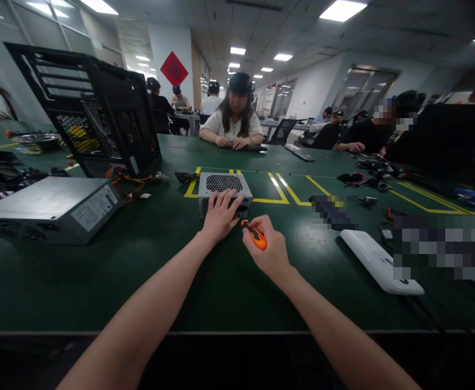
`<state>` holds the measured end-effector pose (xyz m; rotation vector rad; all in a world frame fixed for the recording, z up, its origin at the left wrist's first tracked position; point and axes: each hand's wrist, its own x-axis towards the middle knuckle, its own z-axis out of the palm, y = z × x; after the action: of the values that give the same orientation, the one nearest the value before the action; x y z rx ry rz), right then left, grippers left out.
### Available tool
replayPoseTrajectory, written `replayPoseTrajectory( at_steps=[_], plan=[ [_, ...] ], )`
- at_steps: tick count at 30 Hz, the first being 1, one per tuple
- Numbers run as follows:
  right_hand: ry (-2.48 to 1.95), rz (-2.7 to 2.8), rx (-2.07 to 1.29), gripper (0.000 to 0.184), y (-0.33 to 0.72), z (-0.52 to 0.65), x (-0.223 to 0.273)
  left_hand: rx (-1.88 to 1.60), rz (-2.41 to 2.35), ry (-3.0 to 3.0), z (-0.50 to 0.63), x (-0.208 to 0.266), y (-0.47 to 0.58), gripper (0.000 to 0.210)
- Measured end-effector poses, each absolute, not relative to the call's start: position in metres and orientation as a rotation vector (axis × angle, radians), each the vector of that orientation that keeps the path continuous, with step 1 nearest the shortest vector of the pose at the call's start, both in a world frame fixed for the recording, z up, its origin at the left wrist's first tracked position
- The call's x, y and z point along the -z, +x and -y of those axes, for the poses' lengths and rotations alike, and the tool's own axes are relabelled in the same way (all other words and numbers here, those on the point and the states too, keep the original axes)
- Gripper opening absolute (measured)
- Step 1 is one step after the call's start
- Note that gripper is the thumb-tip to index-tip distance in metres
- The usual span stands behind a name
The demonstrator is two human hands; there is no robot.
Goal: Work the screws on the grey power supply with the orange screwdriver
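Observation:
On the green table in front of me sits a grey computer power supply [226,183] with a honeycomb grille on top. My left hand [221,215] lies over its near upper edge, fingers spread and stretched out. An orange and black screwdriver [257,239] is gripped in my right hand [267,246], closed round its handle. The tool points at the near face of the power supply, close to my left thumb. Its tip is too dark to make out, so I cannot tell whether it touches a screw.
To the left are a larger power supply [54,206], a cable bundle [134,189] and a black computer case [99,108]. A white power strip [377,260] lies at right, with cables [367,173] behind. Across the table sits a person [237,116]; another [383,127] sits at right.

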<state>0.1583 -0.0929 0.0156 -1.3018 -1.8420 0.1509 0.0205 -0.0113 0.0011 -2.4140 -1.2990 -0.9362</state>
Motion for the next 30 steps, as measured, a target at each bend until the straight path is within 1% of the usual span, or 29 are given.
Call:
replayPoseTrajectory(
  at_steps=[6,12,16,20,22,25,30],
  plan=[
    [-1.221,2.090,0.227,0.006,0.152,0.094,-0.009,0.993,1.354,-2.405,0.006,0.003,0.022,0.046],
    [-1.159,2.287,0.391,0.009,0.161,0.096,-0.009,0.975,1.339,-2.352,0.003,0.003,0.023,0.042],
    [-1.126,2.251,0.266,0.011,0.166,0.096,-0.009,0.976,1.310,-2.332,0.001,0.004,0.021,0.041],
    [-1.233,2.028,-0.014,0.021,0.166,0.097,-0.009,0.977,1.307,-2.337,0.002,0.004,0.018,0.041],
    [-1.271,1.988,-0.054,0.019,0.165,0.099,-0.009,0.983,1.317,-2.339,0.002,0.005,0.018,0.041],
    [-1.207,2.179,0.139,0.010,0.162,0.101,-0.009,0.996,1.324,-2.341,0.002,0.005,0.019,0.041],
    [-1.165,2.436,0.457,0.010,0.158,0.103,-0.010,1.004,1.326,-2.330,0.002,0.005,0.020,0.041]
  ],
)
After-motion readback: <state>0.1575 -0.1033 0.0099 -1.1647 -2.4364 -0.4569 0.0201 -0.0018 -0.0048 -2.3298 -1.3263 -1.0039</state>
